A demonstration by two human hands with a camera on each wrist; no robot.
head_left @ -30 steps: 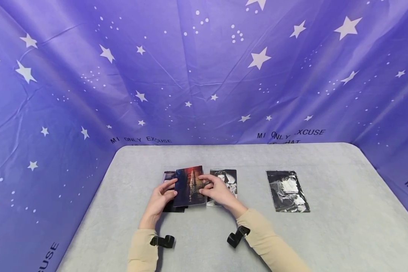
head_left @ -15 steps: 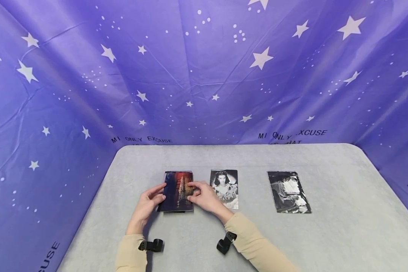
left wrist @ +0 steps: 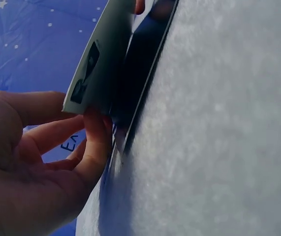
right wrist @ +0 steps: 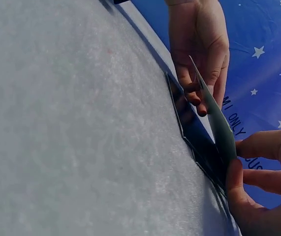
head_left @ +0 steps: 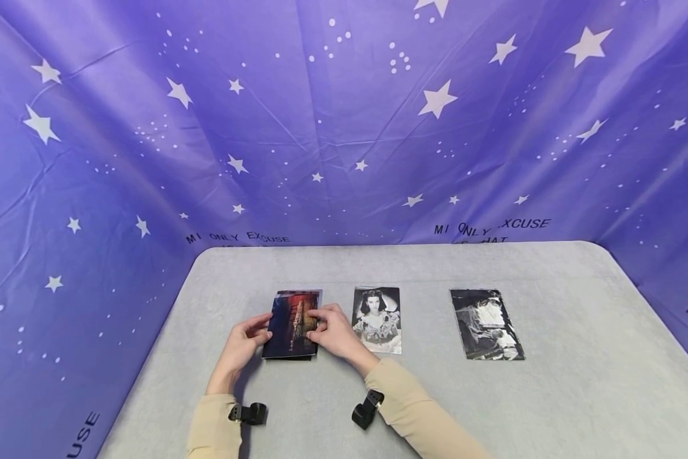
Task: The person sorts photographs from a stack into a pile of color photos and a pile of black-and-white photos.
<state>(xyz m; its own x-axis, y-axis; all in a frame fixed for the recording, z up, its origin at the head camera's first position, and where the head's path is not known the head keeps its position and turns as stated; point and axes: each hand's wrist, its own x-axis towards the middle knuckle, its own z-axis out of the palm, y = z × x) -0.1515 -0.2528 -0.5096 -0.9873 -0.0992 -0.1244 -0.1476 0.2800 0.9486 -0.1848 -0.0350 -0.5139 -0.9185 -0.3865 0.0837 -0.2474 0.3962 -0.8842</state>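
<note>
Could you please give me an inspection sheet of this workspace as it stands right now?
Surface: grey table, cloth-like.
Job's things: colour photo held lifted at a tilt over a dark stack lying flat.
Clutter: portrait photo mid-table; dark photo further right, both flat and apart.
Hands: left hand grips the colour photo's left edge; right hand pinches its right edge.
Cables: nothing seen; black wrist mounts only.
Surroundings: purple star-print backdrop on three sides.
</note>
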